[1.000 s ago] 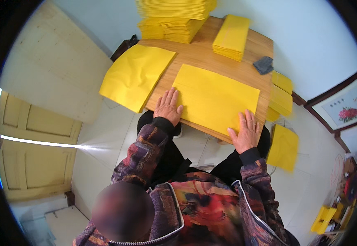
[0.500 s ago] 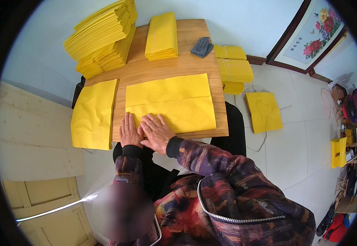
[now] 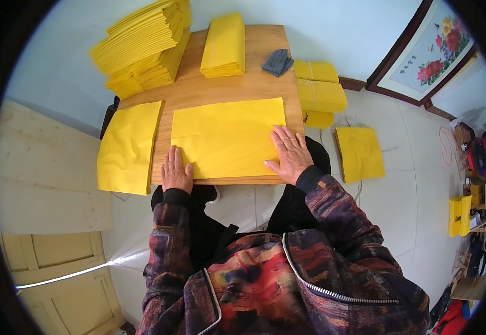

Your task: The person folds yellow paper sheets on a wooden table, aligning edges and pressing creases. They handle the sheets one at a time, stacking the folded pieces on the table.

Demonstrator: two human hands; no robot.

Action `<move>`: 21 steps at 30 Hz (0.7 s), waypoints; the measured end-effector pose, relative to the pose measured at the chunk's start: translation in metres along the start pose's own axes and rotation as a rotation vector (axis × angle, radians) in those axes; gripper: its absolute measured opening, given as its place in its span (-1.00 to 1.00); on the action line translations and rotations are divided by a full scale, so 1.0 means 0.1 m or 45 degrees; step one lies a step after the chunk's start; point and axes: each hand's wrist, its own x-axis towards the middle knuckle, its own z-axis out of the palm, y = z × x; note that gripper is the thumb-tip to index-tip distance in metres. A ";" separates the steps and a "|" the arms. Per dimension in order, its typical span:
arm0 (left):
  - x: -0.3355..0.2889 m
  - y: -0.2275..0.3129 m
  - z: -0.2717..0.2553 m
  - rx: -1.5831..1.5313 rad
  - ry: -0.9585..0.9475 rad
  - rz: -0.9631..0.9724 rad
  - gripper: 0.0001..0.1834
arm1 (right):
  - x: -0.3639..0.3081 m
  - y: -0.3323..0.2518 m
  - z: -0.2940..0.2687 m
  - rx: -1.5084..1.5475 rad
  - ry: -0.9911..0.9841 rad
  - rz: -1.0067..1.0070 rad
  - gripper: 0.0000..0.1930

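One left grip: mine, fingers laid side by side over the near left corner of the yellow sheet, clasping nothing.
One right grip: mine too, spread wide on the sheet's near right corner, thumb angled toward the middle of the tabletop, likewise clasping nothing.
Yellow sheet: flat on the near half of the tabletop, its long axis running left to right, roughly parallel to the tabletop's near edge.
Between the grips: the sheet stretches from one to the other and lies mostly ahead of both, toward the tabletop's far side; I touch each end of the long axis, so neither grip looks nearer.
Yellow stacks: leaning stack at the tabletop's far left corner, folded stack at its far edge; wrinkled yellow piece along its left edge.
Grey cloth: crumpled at the tabletop's far right corner.
Framed flower picture: well to the right of the tabletop, bearing a short row of dark characters.
Labels: no brand or print that I can make out on the yellow sheet.
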 end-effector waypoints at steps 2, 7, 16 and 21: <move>0.00 0.00 0.00 0.025 -0.007 -0.011 -0.32 | 0.02 -0.02 -0.04 0.036 0.057 0.133 -0.21; -0.02 0.00 0.05 0.012 0.050 0.003 -0.32 | 0.01 -0.62 0.07 0.197 0.115 -0.003 -0.28; -0.02 -0.02 0.04 -0.027 0.043 0.018 -0.31 | 0.19 -0.93 0.23 0.190 -0.132 -0.072 -0.13; -0.02 -0.03 0.04 -0.034 0.056 -0.001 -0.30 | -0.12 -0.31 0.04 0.116 -0.028 0.108 -0.08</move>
